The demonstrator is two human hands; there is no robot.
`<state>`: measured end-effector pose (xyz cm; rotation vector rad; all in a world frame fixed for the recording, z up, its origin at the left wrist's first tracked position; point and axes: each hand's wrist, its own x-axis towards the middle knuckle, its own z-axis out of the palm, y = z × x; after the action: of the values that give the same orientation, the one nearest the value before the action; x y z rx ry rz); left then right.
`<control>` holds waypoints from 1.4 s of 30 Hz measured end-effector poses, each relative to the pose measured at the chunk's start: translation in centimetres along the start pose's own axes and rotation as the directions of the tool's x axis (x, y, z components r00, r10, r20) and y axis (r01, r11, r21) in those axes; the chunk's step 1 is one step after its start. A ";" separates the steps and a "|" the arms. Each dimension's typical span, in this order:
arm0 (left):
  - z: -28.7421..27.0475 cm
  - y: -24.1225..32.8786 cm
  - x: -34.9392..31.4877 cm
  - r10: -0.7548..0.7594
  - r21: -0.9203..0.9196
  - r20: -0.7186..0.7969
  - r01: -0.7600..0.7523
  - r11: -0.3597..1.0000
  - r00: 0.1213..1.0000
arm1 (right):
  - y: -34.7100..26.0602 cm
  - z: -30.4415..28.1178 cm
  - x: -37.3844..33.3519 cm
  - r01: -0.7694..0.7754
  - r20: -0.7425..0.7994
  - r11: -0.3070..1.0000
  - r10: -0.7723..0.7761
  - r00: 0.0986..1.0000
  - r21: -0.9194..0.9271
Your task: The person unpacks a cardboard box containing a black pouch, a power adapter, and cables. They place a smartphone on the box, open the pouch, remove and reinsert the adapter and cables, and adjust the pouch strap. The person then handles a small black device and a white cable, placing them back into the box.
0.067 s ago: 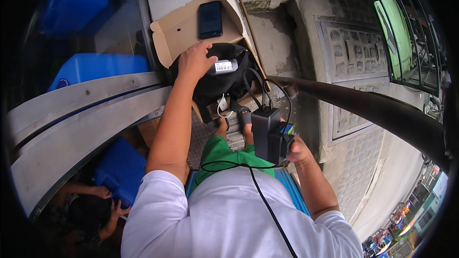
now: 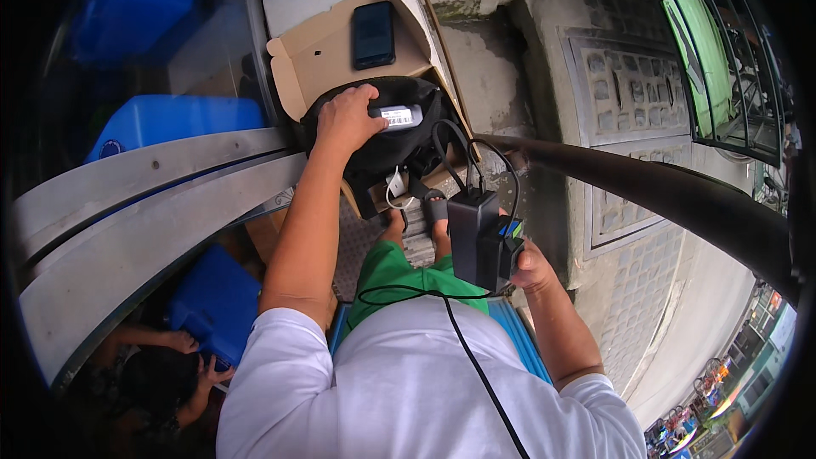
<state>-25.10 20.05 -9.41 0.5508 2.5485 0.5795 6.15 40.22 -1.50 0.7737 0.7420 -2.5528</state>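
My left hand [image 2: 347,121] rests over a black fabric bag [image 2: 365,151], thumb and index finger apart. The thumb reaches the left end of a small grey object with a white label [image 2: 399,117] lying on the bag. My other fingers are partly hidden. In my right hand [image 2: 532,267] is a black box-shaped device [image 2: 474,238], gripped on its right side in front of my lap. Black cables [image 2: 512,172] loop from its top toward the bag. A white plug with a cord [image 2: 395,182] hangs at the bag's near side.
Behind the bag, a black phone [image 2: 374,35] lies in an open cardboard box [image 2: 319,32]. A long black cable [image 2: 466,342] runs down my white shirt. A dark bar [image 2: 646,191] crosses on the right, metal rails [image 2: 153,166] on the left. At lower left, another person's hands touch a blue container [image 2: 212,302].
My left hand has shifted slightly down and right, its thumb now at the labelled grey object. My right hand and the black device stay nearly still.
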 end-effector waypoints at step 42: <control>-9.7 2.4 -9.8 -0.031 -0.851 -0.522 -0.523 -0.055 0.853 | 0.8 -2.6 0.4 0.042 0.002 0.995 -0.042 0.999 -0.092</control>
<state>-21.49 14.51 3.00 0.3011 1.4161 2.6246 7.23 41.01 -3.86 0.7358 0.8780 -2.5358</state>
